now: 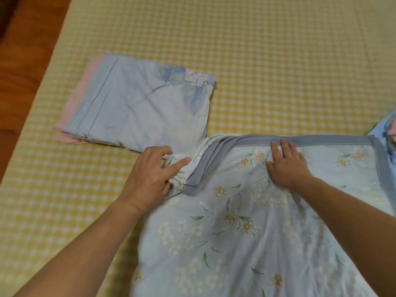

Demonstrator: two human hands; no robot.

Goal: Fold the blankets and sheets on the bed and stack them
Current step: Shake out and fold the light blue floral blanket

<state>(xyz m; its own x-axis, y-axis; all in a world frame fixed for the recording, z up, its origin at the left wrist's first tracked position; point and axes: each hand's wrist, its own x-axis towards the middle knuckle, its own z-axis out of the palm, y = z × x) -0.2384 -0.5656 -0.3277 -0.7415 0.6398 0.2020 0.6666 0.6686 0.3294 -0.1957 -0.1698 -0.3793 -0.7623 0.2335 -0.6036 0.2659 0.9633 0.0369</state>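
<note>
- Floral blanket (246,221) spreads from 6 o'clock to centre of the checked bed (278,50).
- Left hand (147,174) pinches its bunched corner; right hand (287,163) presses flat, fingers spread, gripping nothing.
- Folded sheet (137,99) waits at 10 o'clock.
- Folding appears under way; next, likely squaring that corner.

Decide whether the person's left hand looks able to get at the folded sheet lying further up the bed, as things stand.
Probably yes. The folded sheet lies just beyond the left hand on the yellow checked bedcover, with nothing between them. However, that hand is bunching the corner of the floral blanket and would have to let go first.
</note>
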